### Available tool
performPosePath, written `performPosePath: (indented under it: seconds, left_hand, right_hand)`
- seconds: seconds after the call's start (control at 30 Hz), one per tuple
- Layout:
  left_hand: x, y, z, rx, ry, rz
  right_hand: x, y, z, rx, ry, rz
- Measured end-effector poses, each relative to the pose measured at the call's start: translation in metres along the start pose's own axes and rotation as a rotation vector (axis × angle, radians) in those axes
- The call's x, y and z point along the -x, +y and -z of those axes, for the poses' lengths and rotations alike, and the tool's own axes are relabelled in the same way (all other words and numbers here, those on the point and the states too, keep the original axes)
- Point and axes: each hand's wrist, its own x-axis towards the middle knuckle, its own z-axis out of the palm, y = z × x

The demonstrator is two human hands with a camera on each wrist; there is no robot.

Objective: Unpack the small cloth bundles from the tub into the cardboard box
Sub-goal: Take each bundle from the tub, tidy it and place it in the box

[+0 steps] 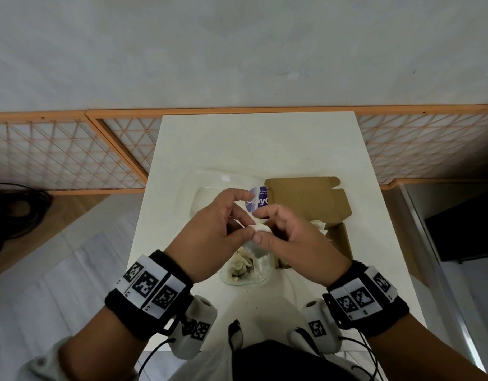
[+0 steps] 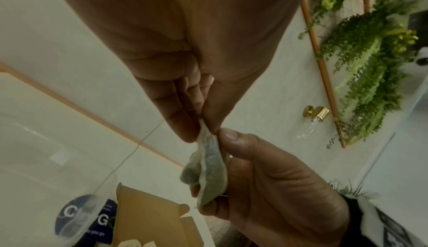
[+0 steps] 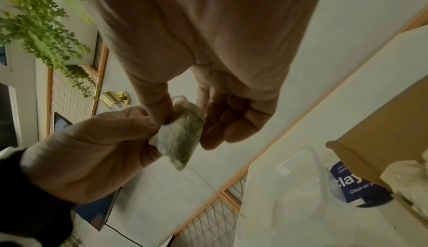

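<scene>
The white table point(image 1: 265, 149) fills the frame's centre, with the cardboard box point(image 1: 308, 199) lying open at centre right and the clear tub point(image 1: 223, 185) just left of it, probably so transfers stay short. At mid-frame the left hand point(image 1: 210, 237) and right hand point(image 1: 295, 243) each pinch one small cloth bundle point(image 2: 208, 168) between thumb and fingertips, apparently to tease it open above the tub.

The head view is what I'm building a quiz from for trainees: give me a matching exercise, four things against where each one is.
Things:
1. cloth bundle
2. cardboard box
3. clear tub
4. blue label

Places:
A. right side of the table, flaps open
B. pinched between left hand and right hand
C. between tub and box, past the fingertips
D. left of the box, behind the hands

Pairs: 1-B, 2-A, 3-D, 4-C
</scene>
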Motion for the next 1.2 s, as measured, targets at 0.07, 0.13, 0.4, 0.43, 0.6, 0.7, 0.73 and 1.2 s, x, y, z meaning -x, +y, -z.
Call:
performPosePath:
  seconds: [0.07,0.13,0.4,0.43,0.6,0.7,0.73,1.2]
  left_hand:
    - [0.0,0.002,0.001,-0.044,-0.003,-0.011]
    - [0.001,0.004,0.004,-0.064,-0.019,-0.027]
    - [-0.013,0.017,0.031,0.1,0.038,-0.086]
    - [-0.016,0.017,0.03,0.137,0.042,-0.087]
    - [-0.023,0.0,0.019,0.201,0.024,-0.042]
    - [-0.014,-0.015,0.012,0.152,0.051,0.008]
    - [-0.011,-0.02,0.011,0.136,0.087,0.023]
    - [0.02,0.007,-0.006,0.287,0.31,-0.095]
  right_hand:
    - [0.0,-0.002,0.0,-0.013,-0.013,0.026]
    - [0.0,-0.003,0.0,-0.012,-0.007,0.034]
    - [0.006,-0.005,0.0,0.047,-0.021,0.061]
    - [0.008,-0.007,0.0,0.039,-0.036,0.07]
    - [0.011,-0.014,-0.004,-0.192,-0.086,0.111]
    - [0.008,-0.014,-0.002,-0.26,-0.053,0.112]
    - [0.007,-0.012,-0.001,-0.264,-0.034,0.108]
    - [-0.012,-0.011,-0.013,-0.347,0.108,0.071]
